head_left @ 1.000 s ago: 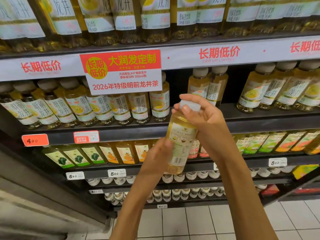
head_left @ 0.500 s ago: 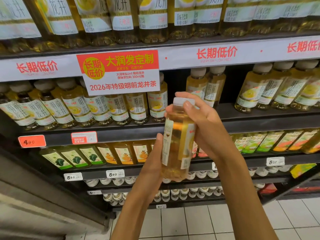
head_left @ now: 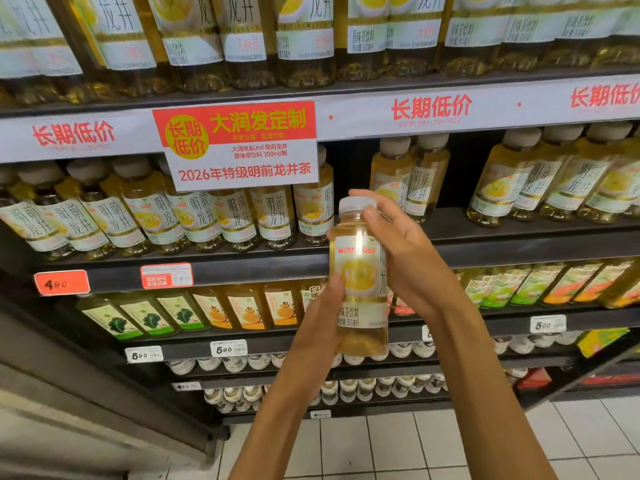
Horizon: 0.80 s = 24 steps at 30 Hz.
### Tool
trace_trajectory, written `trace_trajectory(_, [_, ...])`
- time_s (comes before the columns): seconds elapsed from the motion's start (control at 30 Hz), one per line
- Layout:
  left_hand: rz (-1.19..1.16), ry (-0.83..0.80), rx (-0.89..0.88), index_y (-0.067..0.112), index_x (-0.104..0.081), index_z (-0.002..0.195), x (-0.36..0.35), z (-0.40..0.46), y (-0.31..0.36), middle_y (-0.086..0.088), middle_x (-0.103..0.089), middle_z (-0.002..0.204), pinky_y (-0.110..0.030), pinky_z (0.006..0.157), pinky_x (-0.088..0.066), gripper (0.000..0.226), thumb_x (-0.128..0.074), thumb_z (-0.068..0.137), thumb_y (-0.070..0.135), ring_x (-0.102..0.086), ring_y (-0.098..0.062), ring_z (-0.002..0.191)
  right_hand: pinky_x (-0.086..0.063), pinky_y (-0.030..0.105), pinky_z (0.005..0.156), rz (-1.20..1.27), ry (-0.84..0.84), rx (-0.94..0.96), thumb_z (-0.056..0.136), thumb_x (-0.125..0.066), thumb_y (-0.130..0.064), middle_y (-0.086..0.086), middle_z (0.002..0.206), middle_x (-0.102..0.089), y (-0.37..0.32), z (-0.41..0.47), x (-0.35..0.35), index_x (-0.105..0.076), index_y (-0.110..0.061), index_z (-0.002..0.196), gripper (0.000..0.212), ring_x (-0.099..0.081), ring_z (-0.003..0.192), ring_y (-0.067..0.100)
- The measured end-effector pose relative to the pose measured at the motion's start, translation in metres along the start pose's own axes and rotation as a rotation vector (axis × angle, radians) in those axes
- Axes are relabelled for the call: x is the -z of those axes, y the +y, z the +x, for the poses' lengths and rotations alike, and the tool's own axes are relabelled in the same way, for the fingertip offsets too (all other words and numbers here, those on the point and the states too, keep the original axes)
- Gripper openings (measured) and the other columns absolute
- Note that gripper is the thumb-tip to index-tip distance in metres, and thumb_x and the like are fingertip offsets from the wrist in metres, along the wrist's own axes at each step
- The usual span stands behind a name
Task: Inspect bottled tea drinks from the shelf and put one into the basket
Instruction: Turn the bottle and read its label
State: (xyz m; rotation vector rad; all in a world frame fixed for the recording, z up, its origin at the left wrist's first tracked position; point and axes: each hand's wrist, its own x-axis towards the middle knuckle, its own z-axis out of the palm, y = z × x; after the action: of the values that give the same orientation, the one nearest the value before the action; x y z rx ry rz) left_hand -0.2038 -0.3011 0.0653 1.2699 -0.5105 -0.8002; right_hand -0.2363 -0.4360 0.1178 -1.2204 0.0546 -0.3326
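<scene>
Both hands hold one tea bottle [head_left: 360,271] upright in front of the shelf [head_left: 242,268]. The left hand [head_left: 320,320] has its grip closed around the bottle's lower part, thumb across the label. The right hand [head_left: 405,258] is wrapped around the upper part, fingertips at the white cap [head_left: 356,205]. More bottles [head_left: 194,220] line the shelf behind.

Bright, label glare, blurred and bowed edges.

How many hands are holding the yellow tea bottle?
2. The left hand grips the bottle low on its side; the right hand wraps its upper part, fingers by the white cap. No others show.
</scene>
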Motion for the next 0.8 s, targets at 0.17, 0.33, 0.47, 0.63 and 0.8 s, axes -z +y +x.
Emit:
trace_trajectory(0.17, [0.003, -0.005, 0.075, 0.034, -0.065, 0.11, 0.006, -0.001, 0.0, -0.004, -0.072, 0.109, -0.047, 0.09, -0.053, 0.051, -0.039, 0.081, 0.066, -0.069, -0.025, 0.101, -0.057, 0.031, 0.08, 0.01, 0.072, -0.022, 0.087, -0.057, -0.032, 0.001, 0.104, -0.07, 0.008, 0.001, 0.001, -0.057, -0.023, 0.121, 0.036, -0.066, 0.099, 0.021])
trace_trajectory(0.33, [0.12, 0.058, -0.017, 0.023, -0.057, 0.116, 0.005, 0.005, 0.003, 0.004, -0.069, 0.112, -0.016, 0.076, -0.053, 0.062, -0.049, 0.077, 0.07, -0.065, -0.009, 0.104, -0.053, 0.023, 0.079, -0.232, 0.156, 0.121, 0.091, -0.062, -0.016, -0.005, 0.107, -0.068, 0.006, -0.002, -0.004, -0.059, -0.025, 0.119, 0.03, -0.066, 0.099, 0.01])
trace_trajectory(0.47, [0.306, 0.023, -0.062, 0.032, -0.047, 0.113, 0.01, 0.007, -0.002, 0.014, -0.065, 0.109, -0.011, 0.076, -0.05, 0.048, -0.077, 0.076, 0.032, -0.062, 0.003, 0.098, -0.053, 0.027, 0.086, -0.246, 0.078, 0.171, 0.082, -0.071, -0.017, 0.001, 0.117, -0.065, 0.004, -0.006, -0.005, -0.056, -0.029, 0.121, 0.044, -0.063, 0.108, 0.015])
trace_trajectory(0.63, [0.284, 0.033, -0.201, 0.026, -0.045, 0.121, 0.016, 0.006, -0.005, 0.009, -0.065, 0.11, -0.014, 0.08, -0.05, 0.057, -0.073, 0.077, 0.002, -0.062, 0.0, 0.103, -0.05, 0.024, 0.089, -0.306, -0.106, 0.206, 0.079, -0.073, -0.02, 0.002, 0.12, -0.062, -0.001, -0.013, 0.0, -0.05, -0.036, 0.129, 0.057, -0.06, 0.114, 0.016])
trace_trajectory(0.8, [0.321, 0.085, -0.305, 0.026, -0.045, 0.122, 0.021, 0.003, -0.007, -0.003, -0.057, 0.118, -0.017, 0.079, -0.051, 0.065, -0.075, 0.074, -0.006, -0.06, -0.006, 0.104, -0.049, 0.028, 0.092, -0.337, -0.239, 0.242, 0.078, -0.072, -0.011, -0.002, 0.123, -0.061, 0.001, -0.025, 0.007, -0.057, -0.031, 0.121, 0.05, -0.055, 0.121, 0.02])
